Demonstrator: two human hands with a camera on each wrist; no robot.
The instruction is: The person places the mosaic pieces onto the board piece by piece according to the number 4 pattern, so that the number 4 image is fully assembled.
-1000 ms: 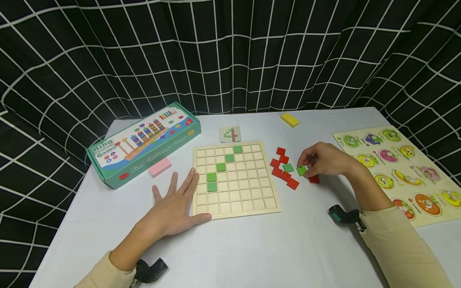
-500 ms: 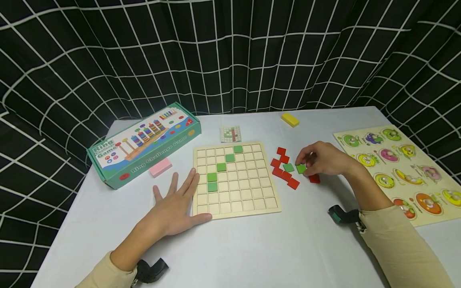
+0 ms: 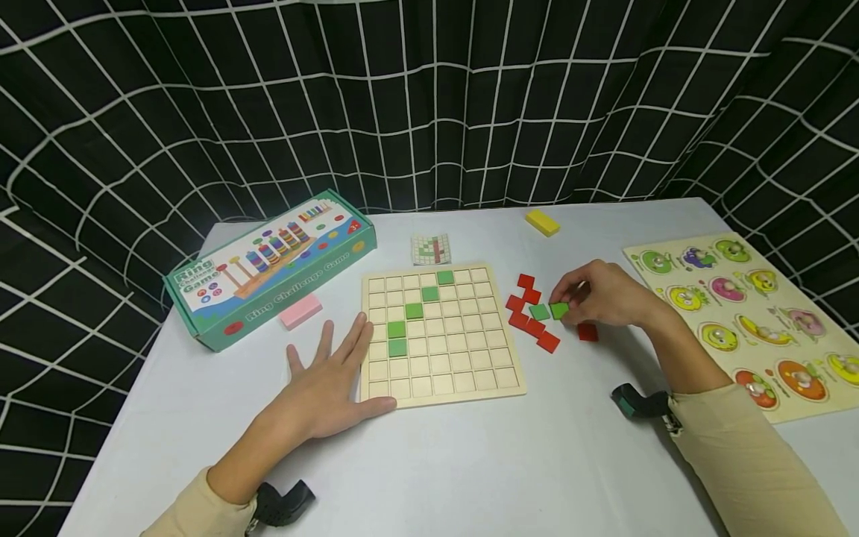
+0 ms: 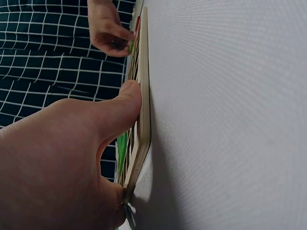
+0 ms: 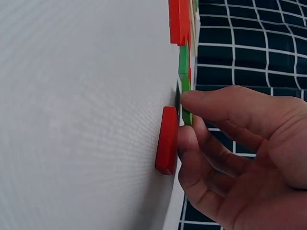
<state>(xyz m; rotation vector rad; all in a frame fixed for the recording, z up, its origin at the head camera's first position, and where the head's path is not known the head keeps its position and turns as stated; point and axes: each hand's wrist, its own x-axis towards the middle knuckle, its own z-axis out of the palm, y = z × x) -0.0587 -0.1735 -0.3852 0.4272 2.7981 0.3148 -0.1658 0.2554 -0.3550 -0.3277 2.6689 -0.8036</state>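
My left hand [image 3: 329, 391] lies spread at the left edge of the wooden grid board [image 3: 456, 397], its fingertips and thumb touching the rim. Five is more than I count singly: several green tiles [image 3: 414, 311] sit in the board's squares, stepping diagonally from upper right to lower left. With thumb and fingers, my right hand [image 3: 604, 297] pinches a green square tile [image 3: 559, 310]; the right wrist view shows this tile [image 5: 186, 103] just off the table. Beside it lies another green tile [image 3: 539, 312]. Several red tiles [image 3: 535, 328] lie right of the board, and a lone red tile [image 5: 166, 139] rests below the right hand.
Behind the board lies a small pattern card [image 3: 431, 250]. A green game box [image 3: 268, 272] and a pink block [image 3: 300, 311] are at the left. The yellow block [image 3: 542, 222] is at the back, and a picture board [image 3: 745, 321] covers the right side.
The right hand has lifted the green tile slightly and shifted it a little away from the lone red tile, which now shows more. The left hand stays on the board.
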